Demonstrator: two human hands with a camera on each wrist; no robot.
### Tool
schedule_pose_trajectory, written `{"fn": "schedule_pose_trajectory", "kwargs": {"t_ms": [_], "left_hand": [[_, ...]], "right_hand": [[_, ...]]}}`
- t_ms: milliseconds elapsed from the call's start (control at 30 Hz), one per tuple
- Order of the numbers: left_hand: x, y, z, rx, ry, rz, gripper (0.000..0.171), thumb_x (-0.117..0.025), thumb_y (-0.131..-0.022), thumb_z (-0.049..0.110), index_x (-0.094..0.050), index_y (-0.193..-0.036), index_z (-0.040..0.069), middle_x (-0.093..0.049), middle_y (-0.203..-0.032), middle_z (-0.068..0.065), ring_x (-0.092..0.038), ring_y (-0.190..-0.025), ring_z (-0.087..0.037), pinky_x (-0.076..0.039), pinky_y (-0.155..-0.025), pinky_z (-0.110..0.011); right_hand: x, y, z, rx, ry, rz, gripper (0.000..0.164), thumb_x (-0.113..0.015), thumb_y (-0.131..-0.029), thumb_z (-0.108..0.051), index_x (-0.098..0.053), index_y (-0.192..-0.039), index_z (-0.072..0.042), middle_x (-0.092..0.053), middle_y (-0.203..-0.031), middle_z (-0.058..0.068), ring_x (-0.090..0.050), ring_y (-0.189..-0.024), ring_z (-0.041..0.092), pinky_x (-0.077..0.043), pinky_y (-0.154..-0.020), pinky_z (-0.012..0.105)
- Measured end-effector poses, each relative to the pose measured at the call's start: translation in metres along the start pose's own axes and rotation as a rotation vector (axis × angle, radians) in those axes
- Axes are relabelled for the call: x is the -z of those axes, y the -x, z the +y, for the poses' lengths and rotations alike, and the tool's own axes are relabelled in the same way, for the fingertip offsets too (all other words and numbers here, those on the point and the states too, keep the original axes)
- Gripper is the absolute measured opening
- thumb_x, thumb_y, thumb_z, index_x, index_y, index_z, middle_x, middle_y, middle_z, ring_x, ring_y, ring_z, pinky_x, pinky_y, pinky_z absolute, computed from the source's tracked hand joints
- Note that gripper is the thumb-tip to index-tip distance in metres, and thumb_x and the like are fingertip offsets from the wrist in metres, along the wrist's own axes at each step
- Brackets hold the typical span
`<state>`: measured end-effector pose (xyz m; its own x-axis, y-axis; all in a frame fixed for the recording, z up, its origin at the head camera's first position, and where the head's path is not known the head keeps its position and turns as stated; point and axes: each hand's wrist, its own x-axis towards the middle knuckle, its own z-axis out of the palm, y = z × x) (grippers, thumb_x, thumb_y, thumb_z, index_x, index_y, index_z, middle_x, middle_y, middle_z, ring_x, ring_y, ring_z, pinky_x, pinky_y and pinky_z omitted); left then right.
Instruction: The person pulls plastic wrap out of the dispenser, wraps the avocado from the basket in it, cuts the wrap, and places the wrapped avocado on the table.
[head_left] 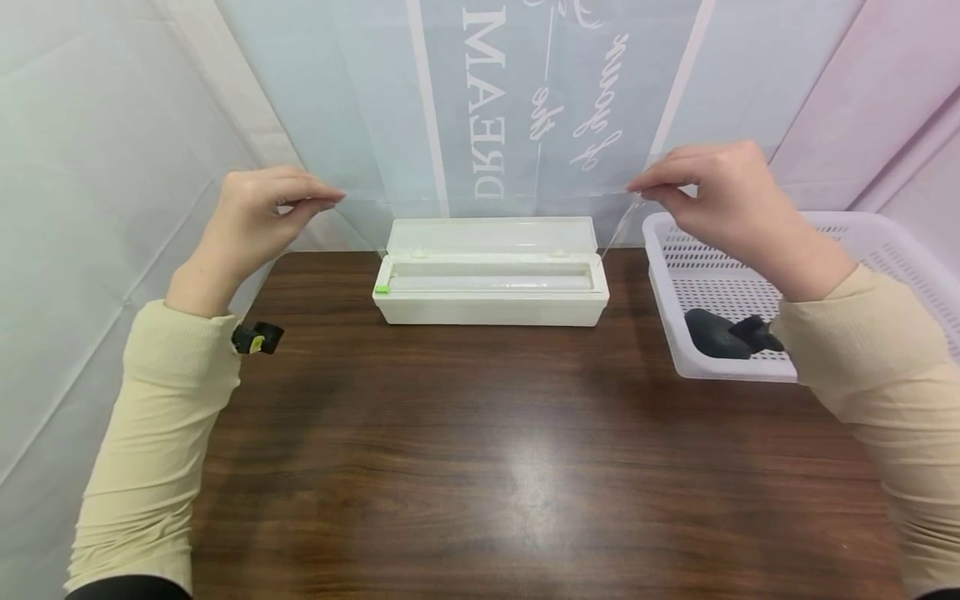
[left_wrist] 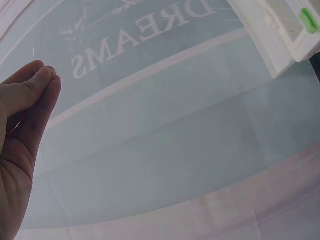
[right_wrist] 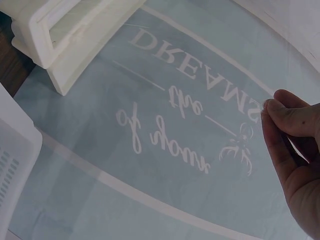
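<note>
A white cling film dispenser point(head_left: 491, 310) stands at the back of the table with its lid point(head_left: 491, 236) raised and a roll point(head_left: 491, 282) inside. From it a clear sheet of cling film point(head_left: 621, 223) stretches up between both hands; its middle is hard to see against the backdrop. My left hand point(head_left: 258, 212) pinches the film's left corner between thumb and fingertips. On the other side my right hand point(head_left: 723, 196) pinches the right corner, where the film bunches into folds. Both hands are raised above the dispenser, wide of its ends. A green tab point(left_wrist: 309, 21) marks the dispenser's left end.
At the right, a white perforated basket point(head_left: 663, 292) holds a dark grey object point(head_left: 716, 333), partly behind the right sleeve. A pale backdrop cloth point(head_left: 360, 100) with mirrored lettering hangs behind the brown wooden table point(head_left: 480, 433).
</note>
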<state>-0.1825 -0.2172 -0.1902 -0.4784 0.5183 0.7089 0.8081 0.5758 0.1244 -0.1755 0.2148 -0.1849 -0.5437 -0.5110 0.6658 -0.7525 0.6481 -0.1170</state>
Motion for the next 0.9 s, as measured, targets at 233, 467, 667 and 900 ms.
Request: {"fn": "schedule_pose_trajectory", "kwargs": {"t_ms": [233, 467, 667, 900], "left_hand": [[0.002, -0.0022, 0.0008, -0.003, -0.007, -0.009, 0.016, -0.067, -0.073, -0.014, -0.071, -0.084, -0.004, -0.068, -0.077, -0.013, -0.049, -0.077, 0.015, -0.04, -0.068, -0.006], [0.0024, -0.0019, 0.0014, 0.004, 0.009, 0.002, 0.016, -0.067, -0.073, -0.014, -0.071, -0.084, -0.004, -0.068, -0.077, -0.013, -0.05, -0.077, 0.016, -0.042, -0.069, -0.006], [0.0034, -0.0033, 0.0051, 0.011, 0.026, 0.027, 0.015, -0.067, -0.074, -0.013, -0.072, -0.083, -0.003, -0.069, -0.077, -0.013, -0.051, -0.077, 0.015, -0.043, -0.07, -0.006], [0.0045, -0.0047, 0.0079, 0.023, 0.04, 0.049, 0.015, -0.068, -0.072, -0.013, -0.072, -0.082, -0.002, -0.069, -0.078, -0.013, -0.052, -0.079, 0.016, -0.043, -0.072, -0.006]], "right_hand": [[0.0025, 0.0004, -0.0015, 0.001, 0.014, 0.009, 0.02, -0.065, -0.075, 0.011, -0.074, -0.084, -0.004, -0.07, -0.08, 0.008, -0.038, -0.081, -0.026, -0.032, -0.071, 0.003], [0.0034, 0.0002, -0.0018, 0.001, 0.011, 0.014, 0.021, -0.064, -0.075, 0.011, -0.074, -0.084, -0.005, -0.07, -0.079, 0.007, -0.038, -0.081, -0.027, -0.032, -0.069, 0.003], [0.0054, -0.0002, -0.0024, 0.003, 0.009, 0.022, 0.021, -0.064, -0.075, 0.012, -0.074, -0.084, -0.004, -0.07, -0.079, 0.008, -0.037, -0.082, -0.027, -0.032, -0.071, 0.002], [0.0082, 0.0, -0.0037, 0.008, -0.001, 0.03, 0.022, -0.064, -0.074, 0.013, -0.074, -0.083, -0.004, -0.07, -0.08, 0.008, -0.038, -0.084, -0.027, -0.032, -0.072, 0.002]]}}
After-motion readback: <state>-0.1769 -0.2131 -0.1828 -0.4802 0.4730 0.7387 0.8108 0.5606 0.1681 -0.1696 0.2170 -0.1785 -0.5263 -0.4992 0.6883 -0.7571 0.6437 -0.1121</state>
